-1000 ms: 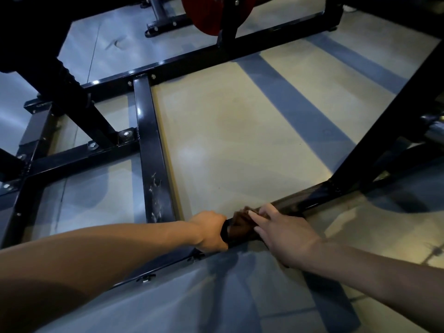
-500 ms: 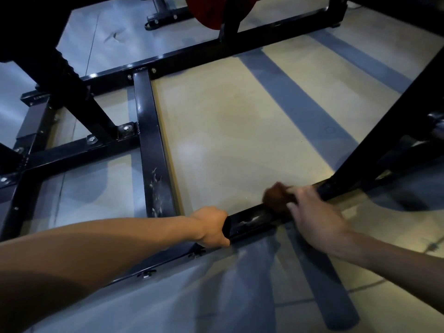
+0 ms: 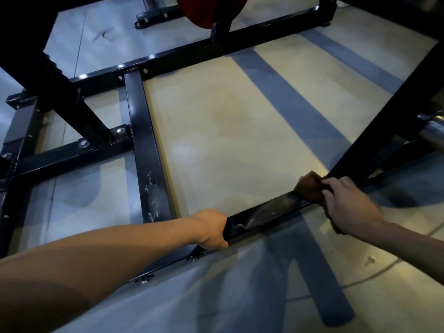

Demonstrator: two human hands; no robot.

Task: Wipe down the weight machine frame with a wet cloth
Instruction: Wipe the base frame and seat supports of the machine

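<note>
The black steel weight machine frame lies low on the pale floor, its square-tube bars forming a grid, with a cross bar running from the far rail toward the near rail. The left hand is wrapped around the near rail close to where that cross bar meets it, fingers closed on the tube. Further along the same rail, toward the floor's right side, the right hand presses a crumpled brown cloth onto the rail's top face, fingers clamped over the cloth, just beside the foot of a slanted black upright. The stretch of rail between the two hands shows pale streaks on its glossy surface. The cross bar carries whitish scuff marks near its near end. A red weight plate hangs above the far rail, partly cut off by the top edge. A chrome bar end shows at the right edge.
</note>
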